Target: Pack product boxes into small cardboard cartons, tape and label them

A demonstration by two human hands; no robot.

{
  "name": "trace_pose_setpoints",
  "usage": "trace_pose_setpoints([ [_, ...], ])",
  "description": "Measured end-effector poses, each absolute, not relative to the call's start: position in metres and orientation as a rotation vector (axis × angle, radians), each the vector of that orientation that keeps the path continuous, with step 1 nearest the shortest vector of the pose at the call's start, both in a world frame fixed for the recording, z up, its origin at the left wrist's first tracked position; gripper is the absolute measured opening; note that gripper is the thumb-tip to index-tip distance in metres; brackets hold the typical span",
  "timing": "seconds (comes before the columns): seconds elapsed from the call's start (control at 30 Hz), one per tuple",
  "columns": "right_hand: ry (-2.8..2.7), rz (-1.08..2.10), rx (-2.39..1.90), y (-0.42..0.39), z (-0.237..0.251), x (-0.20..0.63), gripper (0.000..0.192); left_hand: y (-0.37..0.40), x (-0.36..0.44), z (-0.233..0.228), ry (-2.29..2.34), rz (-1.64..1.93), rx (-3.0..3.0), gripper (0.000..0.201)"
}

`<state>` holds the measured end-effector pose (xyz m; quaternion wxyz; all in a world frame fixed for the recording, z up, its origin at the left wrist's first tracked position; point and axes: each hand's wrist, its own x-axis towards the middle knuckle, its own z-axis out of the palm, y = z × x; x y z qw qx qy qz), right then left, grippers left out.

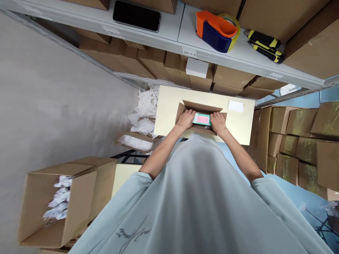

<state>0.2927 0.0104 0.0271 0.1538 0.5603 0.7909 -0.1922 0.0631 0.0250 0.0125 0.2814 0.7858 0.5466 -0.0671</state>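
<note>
An open cardboard box (202, 105) with raised flaps sits on the pale yellow tabletop (169, 97) in front of me. Inside its opening is a small green and pink package (202, 119). At the package's left end, my left hand (186, 118) curls its fingers over the edge. My right hand (218, 122) does the same from the right, so the package lies between both hands. Fingertips are partly hidden inside the box. A white card-like piece (236, 106) lies on the table to the right of the box.
Above the table, a shelf (169, 33) holds a phone (136, 16), an orange and blue tape dispenser (217, 30) and utility knives (265, 44). Stacked cartons (299, 148) stand right. Shredded white paper (147, 104) and a large open carton (79, 201) are left.
</note>
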Motion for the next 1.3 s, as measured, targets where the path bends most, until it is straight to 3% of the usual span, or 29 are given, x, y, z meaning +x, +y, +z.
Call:
trace_pose_setpoints([
  [0.2,2.318,-0.58,1.838,-0.013,0.055,0.306,0.049,0.005,0.041,0.031,1.577,0.293,2.042,0.054],
  [0.37,2.289,-0.553,2.417,-0.048,0.076,0.336,0.04,-0.013,0.018,0.039,1.941,0.686,1.823,0.054],
  [0.5,2.122,-0.774,2.633,-0.066,0.07,0.347,0.023,-0.017,0.015,0.036,2.092,0.605,1.673,0.032],
  [0.67,1.989,-0.975,2.644,-0.066,0.061,0.339,0.033,-0.022,0.024,0.04,2.203,0.485,1.587,0.012],
  [0.87,1.937,-1.097,2.567,-0.051,0.053,0.322,0.028,-0.029,0.034,0.04,2.28,0.408,1.529,0.005],
  [1.07,1.926,-0.984,2.574,-0.062,0.05,0.322,0.012,-0.047,0.037,0.035,2.281,0.385,1.477,0.005],
  [1.3,2.111,-0.843,2.523,-0.102,0.059,0.291,0.011,-0.127,-0.008,0.042,2.326,0.49,1.305,0.006],
])
